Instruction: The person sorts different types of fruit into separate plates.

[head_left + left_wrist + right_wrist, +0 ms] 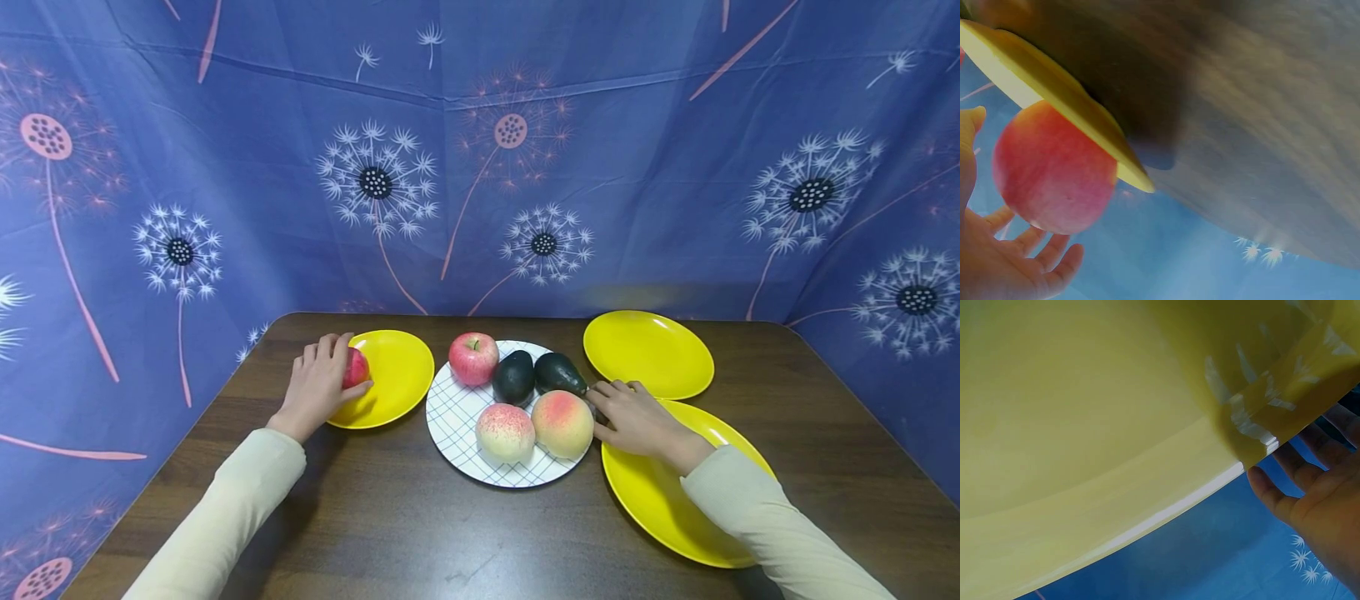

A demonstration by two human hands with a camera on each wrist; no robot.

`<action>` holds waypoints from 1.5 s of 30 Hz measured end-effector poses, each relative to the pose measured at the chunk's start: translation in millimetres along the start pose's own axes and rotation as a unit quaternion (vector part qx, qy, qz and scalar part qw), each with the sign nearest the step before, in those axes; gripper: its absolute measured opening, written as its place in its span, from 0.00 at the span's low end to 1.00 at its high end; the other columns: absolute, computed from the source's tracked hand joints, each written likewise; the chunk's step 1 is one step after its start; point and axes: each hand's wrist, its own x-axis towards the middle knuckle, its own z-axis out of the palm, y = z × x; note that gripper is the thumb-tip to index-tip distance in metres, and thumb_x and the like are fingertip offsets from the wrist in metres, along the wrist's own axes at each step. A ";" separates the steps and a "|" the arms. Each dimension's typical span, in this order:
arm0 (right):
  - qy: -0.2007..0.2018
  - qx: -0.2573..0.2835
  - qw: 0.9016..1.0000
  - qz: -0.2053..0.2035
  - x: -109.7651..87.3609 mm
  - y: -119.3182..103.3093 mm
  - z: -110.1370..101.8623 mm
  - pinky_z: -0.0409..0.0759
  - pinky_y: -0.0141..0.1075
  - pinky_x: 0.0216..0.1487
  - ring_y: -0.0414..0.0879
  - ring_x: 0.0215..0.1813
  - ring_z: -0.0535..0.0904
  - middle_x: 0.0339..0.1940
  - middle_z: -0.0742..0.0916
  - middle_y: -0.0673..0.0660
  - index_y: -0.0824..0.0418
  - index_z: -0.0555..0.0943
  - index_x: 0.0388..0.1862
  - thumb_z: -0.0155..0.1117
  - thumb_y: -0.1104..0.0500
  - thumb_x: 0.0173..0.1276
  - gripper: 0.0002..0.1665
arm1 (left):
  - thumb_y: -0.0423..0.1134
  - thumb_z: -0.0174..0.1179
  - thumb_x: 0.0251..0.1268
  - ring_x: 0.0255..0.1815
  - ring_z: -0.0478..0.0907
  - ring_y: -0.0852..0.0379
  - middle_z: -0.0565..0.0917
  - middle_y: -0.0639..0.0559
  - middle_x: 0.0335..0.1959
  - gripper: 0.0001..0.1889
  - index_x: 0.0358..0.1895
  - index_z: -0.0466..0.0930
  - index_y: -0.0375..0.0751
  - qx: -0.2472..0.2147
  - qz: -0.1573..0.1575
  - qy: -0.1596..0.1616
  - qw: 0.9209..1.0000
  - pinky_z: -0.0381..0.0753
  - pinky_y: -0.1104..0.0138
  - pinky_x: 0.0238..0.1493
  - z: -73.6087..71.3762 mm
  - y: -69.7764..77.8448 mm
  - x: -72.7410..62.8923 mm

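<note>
On the left yellow plate (397,375) sits a red apple (1054,169), near the plate's rim. My left hand (318,379) curves over its outer side; in the left wrist view the fingers are spread beside it and the thumb stands apart. A white checked plate (453,417) in the middle bears another red apple (473,359), two dark avocados (514,378) and two peaches (506,433). My right hand (637,417) reaches over the large yellow plate, its fingertips close to the right avocado (558,374) and the right peach (562,423). Whether they touch is unclear.
A large yellow plate (675,508) lies under the right forearm. Another yellow plate (648,354) stands behind it near the table's back edge. The brown wooden table (405,517) meets a blue dandelion-print cloth (637,167) at the back and sides.
</note>
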 end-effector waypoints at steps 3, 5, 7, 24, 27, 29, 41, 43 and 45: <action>0.003 -0.001 1.000 -0.001 0.1 -0.2 -0.2 0.67 0.58 0.54 0.59 0.55 0.72 0.54 0.78 0.60 0.61 0.74 0.56 0.58 0.45 0.60 0.29 | 0.53 0.66 0.48 0.54 0.61 0.35 0.65 0.33 0.58 0.44 0.65 0.56 0.37 -0.002 -0.005 -0.007 1.000 0.64 0.41 0.54 -2.1 6.9 3.2; 0.004 -0.001 1.000 -0.002 0.1 -0.2 -0.1 0.67 0.58 0.54 0.59 0.55 0.72 0.54 0.78 0.60 0.61 0.74 0.56 0.58 0.45 0.60 0.29 | 0.53 0.66 0.48 0.54 0.61 0.35 0.65 0.34 0.58 0.43 0.65 0.56 0.38 0.001 -0.004 -0.007 1.000 0.64 0.42 0.55 -2.4 11.2 5.6; 0.007 -0.001 1.000 -0.003 0.1 -0.3 0.1 0.67 0.58 0.54 0.59 0.55 0.72 0.54 0.78 0.60 0.61 0.74 0.56 0.58 0.45 0.60 0.29 | 0.54 0.65 0.48 0.54 0.62 0.36 0.65 0.35 0.58 0.43 0.65 0.56 0.39 0.008 0.000 -0.002 1.000 0.64 0.43 0.55 -2.2 15.5 7.7; 0.006 0.002 1.000 0.001 0.6 -1.4 1.2 0.67 0.58 0.55 0.58 0.55 0.72 0.53 0.79 0.60 0.61 0.74 0.56 0.58 0.44 0.60 0.30 | 0.59 0.60 0.52 0.56 0.65 0.38 0.68 0.38 0.57 0.40 0.64 0.58 0.41 0.013 0.074 0.008 0.997 0.67 0.47 0.55 7.1 54.6 20.0; 0.005 0.003 1.000 0.001 0.6 -1.7 1.1 0.67 0.58 0.55 0.59 0.55 0.72 0.53 0.79 0.60 0.61 0.74 0.55 0.59 0.45 0.59 0.30 | 0.59 0.60 0.52 0.56 0.66 0.39 0.68 0.39 0.58 0.40 0.65 0.58 0.42 0.011 0.075 -0.001 0.997 0.67 0.48 0.56 10.3 62.6 21.4; 0.004 0.005 1.000 0.003 0.6 -1.9 0.7 0.66 0.58 0.55 0.59 0.55 0.72 0.54 0.78 0.61 0.61 0.74 0.56 0.58 0.45 0.59 0.30 | 0.58 0.61 0.51 0.57 0.66 0.39 0.67 0.39 0.58 0.40 0.65 0.58 0.43 0.005 0.073 -0.008 0.997 0.67 0.48 0.57 12.2 67.6 22.5; -0.001 0.003 1.000 0.005 0.8 -1.0 0.7 0.66 0.58 0.55 0.59 0.56 0.72 0.55 0.78 0.61 0.61 0.74 0.56 0.57 0.44 0.60 0.31 | 0.58 0.62 0.50 0.54 0.68 0.42 0.69 0.40 0.57 0.40 0.65 0.59 0.43 -0.009 0.097 0.003 0.995 0.71 0.52 0.54 20.6 88.4 28.6; -0.002 0.004 1.000 0.007 0.6 -1.1 0.5 0.66 0.58 0.56 0.59 0.56 0.72 0.55 0.78 0.61 0.61 0.74 0.56 0.57 0.43 0.60 0.31 | 0.58 0.62 0.51 0.53 0.68 0.42 0.69 0.40 0.57 0.40 0.65 0.59 0.42 -0.010 0.100 0.007 0.995 0.71 0.52 0.53 22.9 90.6 30.1; -0.002 0.004 1.000 0.005 0.7 -1.2 0.3 0.66 0.58 0.55 0.59 0.55 0.72 0.54 0.78 0.61 0.61 0.74 0.56 0.57 0.44 0.60 0.31 | 0.57 0.63 0.50 0.52 0.69 0.42 0.69 0.41 0.56 0.40 0.65 0.59 0.43 -0.011 0.100 0.005 0.995 0.70 0.52 0.54 24.9 93.0 31.8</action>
